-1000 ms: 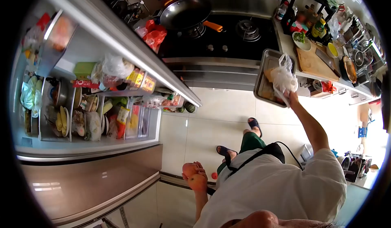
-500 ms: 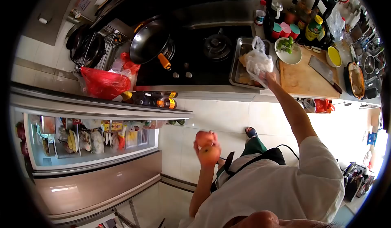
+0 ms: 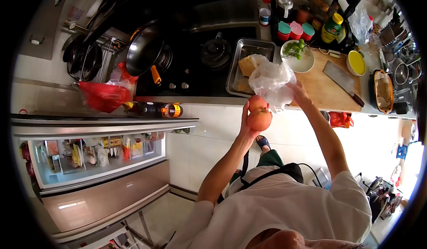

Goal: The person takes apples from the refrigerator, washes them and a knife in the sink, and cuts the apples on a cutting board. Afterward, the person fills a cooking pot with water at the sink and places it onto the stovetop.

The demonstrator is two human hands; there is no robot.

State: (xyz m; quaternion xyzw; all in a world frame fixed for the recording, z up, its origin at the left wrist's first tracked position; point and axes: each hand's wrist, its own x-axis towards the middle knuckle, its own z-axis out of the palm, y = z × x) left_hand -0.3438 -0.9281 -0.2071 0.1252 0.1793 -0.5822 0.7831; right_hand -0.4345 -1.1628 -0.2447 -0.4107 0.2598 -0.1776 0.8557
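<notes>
Two reddish apples point(image 3: 259, 119) are held in my left hand point(image 3: 246, 121), its fingers curled round them, in front of the counter edge. My right hand point(image 3: 300, 94) is closed on a crumpled clear plastic bag point(image 3: 273, 82), which hangs partly over the counter edge. The bag touches or nearly touches the upper apple. Behind it sits a metal tray point(image 3: 235, 66) with a brown piece point(image 3: 246, 66) in it. What the bag holds, if anything, I cannot make out.
A cutting board point(image 3: 319, 84) carries a cleaver point(image 3: 340, 79). Beside it stand a plate point(image 3: 307, 66) of green fruit and a yellow bowl point(image 3: 356, 63). A wok point(image 3: 144, 49) rests on the stove. At left a fridge drawer point(image 3: 102, 171) stands pulled out.
My left hand has brought the apples up and right to the bag. My right hand has lifted the bag off the tray toward the counter edge and it now hangs more spread out.
</notes>
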